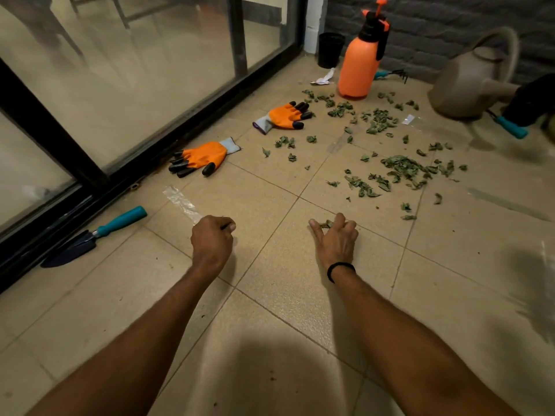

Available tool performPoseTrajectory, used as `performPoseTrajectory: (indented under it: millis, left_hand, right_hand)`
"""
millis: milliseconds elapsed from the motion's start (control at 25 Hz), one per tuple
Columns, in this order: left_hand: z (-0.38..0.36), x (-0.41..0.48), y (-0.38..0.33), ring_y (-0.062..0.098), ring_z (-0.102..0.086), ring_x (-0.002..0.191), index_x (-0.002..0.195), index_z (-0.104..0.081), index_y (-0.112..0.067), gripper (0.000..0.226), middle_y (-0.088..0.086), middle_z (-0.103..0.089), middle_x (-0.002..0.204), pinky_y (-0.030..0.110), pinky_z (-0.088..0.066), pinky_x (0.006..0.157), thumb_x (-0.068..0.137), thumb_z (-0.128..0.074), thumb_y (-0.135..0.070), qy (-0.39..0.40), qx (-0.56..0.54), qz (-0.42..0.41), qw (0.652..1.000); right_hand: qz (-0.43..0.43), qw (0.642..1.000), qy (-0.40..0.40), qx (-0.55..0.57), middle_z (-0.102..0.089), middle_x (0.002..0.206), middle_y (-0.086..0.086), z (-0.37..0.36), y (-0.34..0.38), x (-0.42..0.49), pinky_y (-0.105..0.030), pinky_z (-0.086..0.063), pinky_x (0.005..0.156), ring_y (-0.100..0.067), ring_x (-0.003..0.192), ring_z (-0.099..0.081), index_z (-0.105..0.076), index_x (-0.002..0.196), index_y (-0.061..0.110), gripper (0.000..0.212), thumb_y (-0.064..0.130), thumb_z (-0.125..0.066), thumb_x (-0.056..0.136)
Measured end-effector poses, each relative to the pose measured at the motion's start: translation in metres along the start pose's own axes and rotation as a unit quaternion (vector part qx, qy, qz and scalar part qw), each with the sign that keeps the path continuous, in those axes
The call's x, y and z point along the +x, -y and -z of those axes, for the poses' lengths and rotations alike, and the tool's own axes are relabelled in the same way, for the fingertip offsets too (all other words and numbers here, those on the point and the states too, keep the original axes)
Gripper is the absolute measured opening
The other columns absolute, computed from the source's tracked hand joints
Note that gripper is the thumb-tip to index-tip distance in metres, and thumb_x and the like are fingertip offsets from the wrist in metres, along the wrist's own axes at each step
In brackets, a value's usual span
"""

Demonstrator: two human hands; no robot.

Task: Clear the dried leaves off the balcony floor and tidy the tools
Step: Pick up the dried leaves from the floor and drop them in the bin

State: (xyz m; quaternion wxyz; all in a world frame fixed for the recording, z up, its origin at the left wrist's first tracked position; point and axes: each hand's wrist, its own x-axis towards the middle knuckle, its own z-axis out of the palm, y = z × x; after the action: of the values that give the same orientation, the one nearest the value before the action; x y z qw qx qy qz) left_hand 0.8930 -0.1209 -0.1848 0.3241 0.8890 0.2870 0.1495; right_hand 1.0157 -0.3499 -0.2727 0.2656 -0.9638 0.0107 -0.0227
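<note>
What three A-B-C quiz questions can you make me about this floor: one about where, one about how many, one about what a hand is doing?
1. Where does the trowel lie?
A. inside the watering can
B. under the sprayer
C. beside the sliding door track

2. How many orange gloves are there?
A. one
B. two
C. four

3. What is the right hand doing?
A. pinching dried leaves
B. holding the sprayer
C. wearing a glove

Answers: 1 C, its blade lies along the black track. 2 B, the two lie apart near the door. 3 A, leaves sit between thumb and fingers.
</note>
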Motion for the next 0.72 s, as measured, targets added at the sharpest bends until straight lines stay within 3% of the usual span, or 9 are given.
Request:
performPoseTrajectory:
  millis: [200,320,520,640,720]
  left_hand:
    - [-0.005,0.001,-0.001,0.013,-0.058,0.070,0.092,-0.080,-0.008,0.017,0.003,-0.073,0.082,0.024,-0.037,0.068,0.095,-0.062,-0.008,0.013,-0.011,-0.005,1.000]
    - [-0.009,0.003,0.001,0.019,-0.061,0.067,0.083,-0.077,-0.007,0.019,0.006,-0.071,0.075,0.034,-0.048,0.066,0.093,-0.062,-0.005,0.025,-0.018,-0.005,1.000]
    - [-0.016,0.007,0.002,0.022,-0.065,0.071,0.080,-0.076,-0.004,0.019,0.004,-0.069,0.071,0.031,-0.047,0.068,0.093,-0.063,-0.005,0.036,-0.030,-0.008,0.999]
    - [-0.013,0.010,0.004,0.016,-0.061,0.071,0.084,-0.078,-0.004,0.017,0.006,-0.072,0.076,0.026,-0.042,0.067,0.094,-0.064,-0.007,0.032,-0.039,-0.001,0.999]
    - [-0.008,0.012,0.010,0.014,-0.061,0.071,0.085,-0.078,-0.006,0.017,0.005,-0.073,0.079,0.023,-0.039,0.066,0.094,-0.064,-0.007,0.027,-0.047,0.010,0.998]
  right_hand:
    - [0.031,0.998,-0.006,-0.062,-0.048,0.115,-0.012,-0.006,0.012,0.011,-0.039,-0.047,0.086,-0.026,0.098,-0.046,-0.050,0.119,0.014,0.067,0.073,-0.041,0.089]
    - [0.052,0.996,-0.008,-0.078,-0.048,0.110,-0.011,-0.008,0.016,0.018,-0.040,-0.047,0.085,-0.027,0.096,-0.046,-0.050,0.117,0.014,0.066,0.073,-0.040,0.089]
    - [0.071,0.994,-0.003,-0.081,-0.055,0.112,-0.014,-0.012,0.019,0.030,-0.039,-0.046,0.082,-0.029,0.097,-0.050,-0.051,0.116,0.010,0.035,0.042,-0.040,0.104]
    - [0.033,0.995,-0.005,-0.096,-0.056,0.113,-0.019,-0.013,0.020,0.040,-0.039,-0.045,0.075,-0.032,0.097,-0.055,-0.048,0.117,0.005,0.028,0.028,-0.036,0.107]
    - [-0.015,0.999,0.013,-0.049,-0.057,0.116,-0.020,-0.008,0.026,0.044,-0.037,-0.046,0.075,-0.033,0.100,-0.058,-0.046,0.120,0.002,0.024,0.020,-0.039,0.106]
